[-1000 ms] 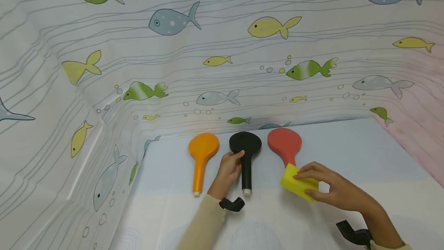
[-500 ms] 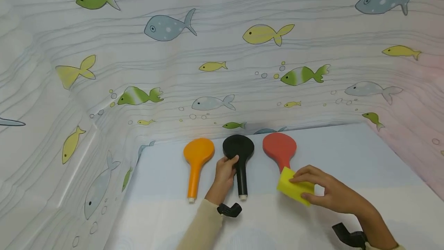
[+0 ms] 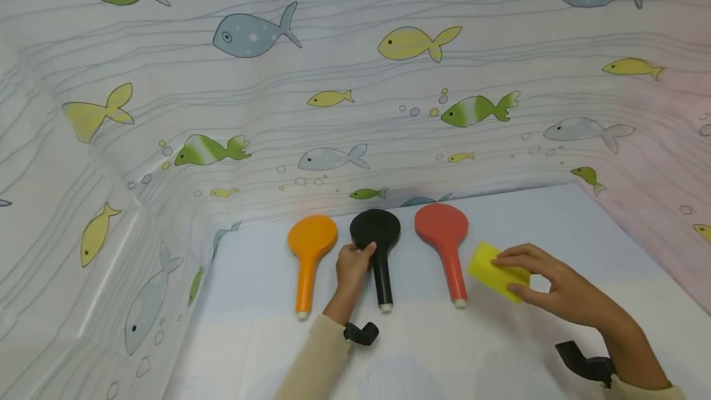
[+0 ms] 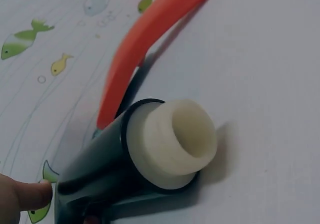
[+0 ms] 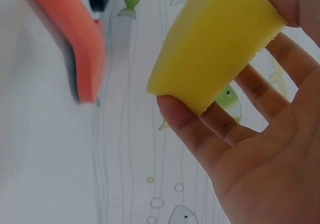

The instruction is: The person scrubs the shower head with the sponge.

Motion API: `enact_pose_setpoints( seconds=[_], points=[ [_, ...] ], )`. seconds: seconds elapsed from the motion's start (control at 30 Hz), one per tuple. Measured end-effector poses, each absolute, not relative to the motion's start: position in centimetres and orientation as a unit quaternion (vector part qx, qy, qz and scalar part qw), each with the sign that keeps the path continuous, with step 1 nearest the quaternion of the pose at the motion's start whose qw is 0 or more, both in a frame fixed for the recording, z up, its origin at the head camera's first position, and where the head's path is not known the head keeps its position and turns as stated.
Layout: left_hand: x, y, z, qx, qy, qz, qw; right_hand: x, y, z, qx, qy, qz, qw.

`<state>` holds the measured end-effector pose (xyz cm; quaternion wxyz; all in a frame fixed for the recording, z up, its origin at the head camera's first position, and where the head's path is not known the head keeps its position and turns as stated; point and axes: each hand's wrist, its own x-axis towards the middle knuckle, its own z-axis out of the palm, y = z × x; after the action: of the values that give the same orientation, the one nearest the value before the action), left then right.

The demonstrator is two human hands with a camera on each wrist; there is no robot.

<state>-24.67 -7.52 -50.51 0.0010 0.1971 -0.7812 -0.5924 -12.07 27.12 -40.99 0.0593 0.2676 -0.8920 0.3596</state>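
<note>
The person's left grip held the black paddle where its head met the handle, thumb on top, as it lay on the worktop between the orange paddle and the red paddle. The right grip pinched a yellow sponge between thumb and fingers, near the red paddle's handle but apart from it. Behind ran a sheet printed with fish.

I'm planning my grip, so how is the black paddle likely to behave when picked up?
The black paddle is probably stiff, given its straight, tubular handle. The open white end suggests a hollow handle, perhaps light for its size. Its broad, round head should likely discourage rolling.
</note>
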Motion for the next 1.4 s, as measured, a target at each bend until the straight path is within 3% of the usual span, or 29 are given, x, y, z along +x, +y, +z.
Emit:
enact_pose_setpoints(
  seconds=[0.17, 0.27, 0.37, 0.53, 0.63, 0.73, 0.87, 1.13, 1.27, 1.4],
  points=[
    [-24.0, -6.6, -49.8, 0.146, -0.807, -0.57, 0.058, -11.5, 28.6, -40.9, 0.226, -0.907, 0.345, 0.08],
    [-23.6, -5.4, -48.2, 0.087, -0.803, -0.586, 0.066, -11.5, 29.3, -41.2, 0.2, -0.916, 0.334, 0.099],
    [-23.2, -3.6, -46.6, 0.043, -0.786, -0.617, 0.005, -11.6, 29.7, -41.5, 0.178, -0.919, 0.337, 0.1],
    [-23.4, 0.3, -46.3, 0.016, -0.765, -0.627, -0.148, -11.8, 30.0, -41.7, 0.149, -0.924, 0.336, 0.102],
    [-23.8, 2.6, -47.4, 0.041, -0.704, -0.67, -0.231, -11.6, 30.1, -41.6, 0.141, -0.925, 0.338, 0.104],
    [-24.2, 4.2, -48.4, 0.099, -0.607, -0.74, -0.273, -11.4, 29.9, -41.4, 0.142, -0.923, 0.344, 0.102],
    [-24.5, 5.4, -48.9, 0.154, -0.551, -0.775, -0.268, -11.2, 29.6, -41.5, 0.139, -0.921, 0.349, 0.098],
    [-24.5, 5.1, -49.2, 0.162, -0.554, -0.773, -0.263, -11.0, 29.2, -42.6, 0.156, -0.92, 0.346, 0.101],
    [-24.0, 4.0, -49.1, 0.115, -0.539, -0.79, -0.269, -11.5, 28.4, -42.5, 0.181, -0.912, 0.351, 0.108],
    [-22.8, 2.3, -47.4, 0.038, -0.53, -0.803, -0.27, -12.5, 26.9, -41.6, 0.206, -0.906, 0.332, 0.162]
  ],
)
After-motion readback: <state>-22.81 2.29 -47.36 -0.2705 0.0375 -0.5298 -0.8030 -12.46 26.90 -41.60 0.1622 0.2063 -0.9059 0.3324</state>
